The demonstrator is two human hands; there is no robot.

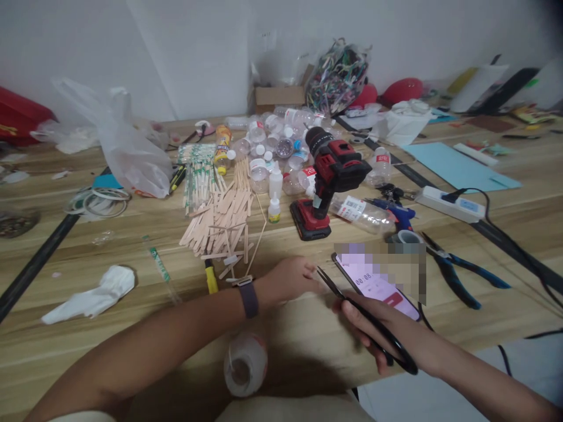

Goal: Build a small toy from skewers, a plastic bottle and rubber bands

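My right hand (pixel 365 325) grips a pair of black-handled scissors (pixel 382 331), whose narrow blades point up and left. Just left of the blade tips is my left hand (pixel 299 278), its fingers curled together; whatever they may hold is too small to make out. A dark watch band is on my left wrist. Behind the right hand lies a phone (pixel 369 281) with a lit pink screen showing a timer. A cut plastic bottle (pixel 245 363) with an open top stands near the table's front edge, below my left forearm.
A red and black drill (pixel 329 181) stands beyond my hands, beside wooden sticks (pixel 224 217) and plastic bottles (pixel 272 135). Blue-handled pliers (pixel 455 269) and a power strip (pixel 451 204) lie at the right. Crumpled tissue (pixel 94 293) and a plastic bag (pixel 132 146) are at the left.
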